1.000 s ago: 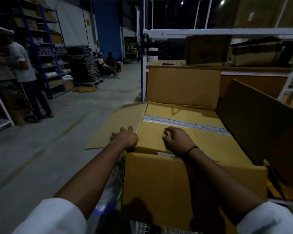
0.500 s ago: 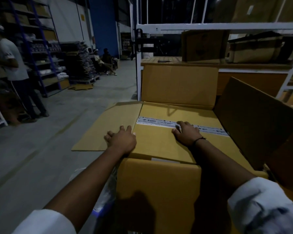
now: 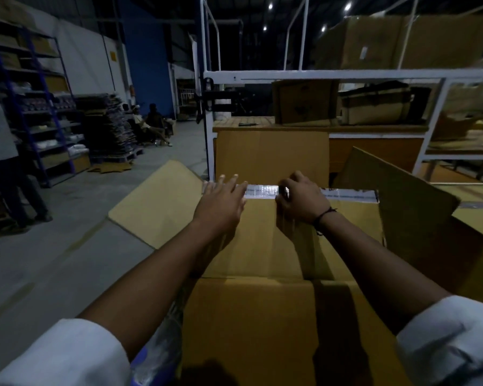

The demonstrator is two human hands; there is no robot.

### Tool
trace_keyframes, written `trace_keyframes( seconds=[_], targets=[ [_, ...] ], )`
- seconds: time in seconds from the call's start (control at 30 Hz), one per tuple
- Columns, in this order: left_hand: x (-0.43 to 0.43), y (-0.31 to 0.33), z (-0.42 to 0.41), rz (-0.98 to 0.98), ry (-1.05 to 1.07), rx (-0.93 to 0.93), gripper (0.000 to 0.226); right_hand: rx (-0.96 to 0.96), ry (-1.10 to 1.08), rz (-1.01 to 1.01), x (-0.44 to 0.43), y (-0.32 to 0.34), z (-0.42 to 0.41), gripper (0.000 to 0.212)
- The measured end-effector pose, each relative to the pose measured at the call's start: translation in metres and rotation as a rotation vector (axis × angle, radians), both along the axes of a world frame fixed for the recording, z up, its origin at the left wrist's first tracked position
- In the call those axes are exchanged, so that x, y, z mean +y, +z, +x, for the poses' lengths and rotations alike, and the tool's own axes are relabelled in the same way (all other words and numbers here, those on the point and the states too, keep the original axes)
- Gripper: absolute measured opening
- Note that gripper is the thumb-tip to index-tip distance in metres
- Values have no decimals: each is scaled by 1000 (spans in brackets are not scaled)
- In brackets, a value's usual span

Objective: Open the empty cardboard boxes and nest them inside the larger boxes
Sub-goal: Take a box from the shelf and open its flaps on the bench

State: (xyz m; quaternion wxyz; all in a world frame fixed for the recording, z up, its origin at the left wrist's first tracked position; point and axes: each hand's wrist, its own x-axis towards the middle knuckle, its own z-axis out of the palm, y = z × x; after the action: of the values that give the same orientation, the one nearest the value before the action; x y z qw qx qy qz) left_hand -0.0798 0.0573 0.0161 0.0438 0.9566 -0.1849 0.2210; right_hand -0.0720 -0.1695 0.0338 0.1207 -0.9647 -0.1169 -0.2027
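A taped cardboard box (image 3: 260, 240) sits inside a larger open box (image 3: 248, 330) whose flaps stand out to the left (image 3: 154, 204), back (image 3: 271, 154) and right (image 3: 402, 201). A strip of clear printed tape (image 3: 346, 194) runs along the inner box's far top edge. My left hand (image 3: 221, 204) lies on the box top with fingers straight, fingertips at the tape. My right hand (image 3: 301, 199) has its fingers curled at the tape line and seems to pinch the tape; the fingertips are hidden.
A white metal rack (image 3: 318, 75) with boxes stands just behind. A person (image 3: 0, 162) stands at blue shelving (image 3: 39, 107) on the left, and seated people (image 3: 154, 121) are far back. Grey concrete floor (image 3: 53, 246) lies to the left. Plastic wrap (image 3: 162, 338) hangs by my left arm.
Both hands have slid forward across the inner box top, from its near edge to the tape at its far edge. My right fingers have curled at the tape.
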Motion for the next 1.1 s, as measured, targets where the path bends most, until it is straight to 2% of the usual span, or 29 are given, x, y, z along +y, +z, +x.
trace_keyframes(
  seconds=[0.13, 0.2, 0.3, 0.4, 0.53, 0.6, 0.63, 0.67, 0.73, 0.8, 0.9, 0.97, 1.1],
  targets=[
    [-23, 24, -17, -89, -112, -93, 39, -37, 15, -45, 4, 35, -32, 22],
    [-31, 37, -30, -128, -103, -151, 34, -36, 27, -5, 5, 52, -47, 25],
    [-38, 60, -52, -140, -70, -112, 49, 178, 18, 105, 6, 73, -69, 33],
    [-45, 87, -75, -79, -13, 178, 52, 386, -36, 122, 10, 87, -85, 34],
    [-47, 116, -101, -20, -84, 698, 31, 547, -8, -69, 8, 100, -125, 25],
    [-45, 106, -105, -10, -75, 965, 23, 723, 32, -126, 2, 90, -144, 23],
    [-45, 94, -107, 58, -57, 1043, 31, 846, 47, -197, 0, 81, -153, 20],
    [-46, 79, -108, 159, -32, 1075, 44, 964, 69, -261, -3, 67, -157, 26],
    [-50, 44, -109, 354, -9, 1033, 71, 1091, 67, -253, -12, 33, -157, 53],
    [-52, 11, -113, 450, 16, 965, 86, 1024, 69, -248, -17, 1, -156, 78],
    [-48, -36, -112, 346, 56, 860, 119, 778, 29, -329, -21, -44, -159, 111],
    [-45, -56, -114, 256, 59, 738, 140, 669, -7, -313, -22, -64, -158, 133],
    [-43, -73, -135, 246, 12, 492, 140, 468, -64, -315, -18, -96, -160, 144]
  ],
)
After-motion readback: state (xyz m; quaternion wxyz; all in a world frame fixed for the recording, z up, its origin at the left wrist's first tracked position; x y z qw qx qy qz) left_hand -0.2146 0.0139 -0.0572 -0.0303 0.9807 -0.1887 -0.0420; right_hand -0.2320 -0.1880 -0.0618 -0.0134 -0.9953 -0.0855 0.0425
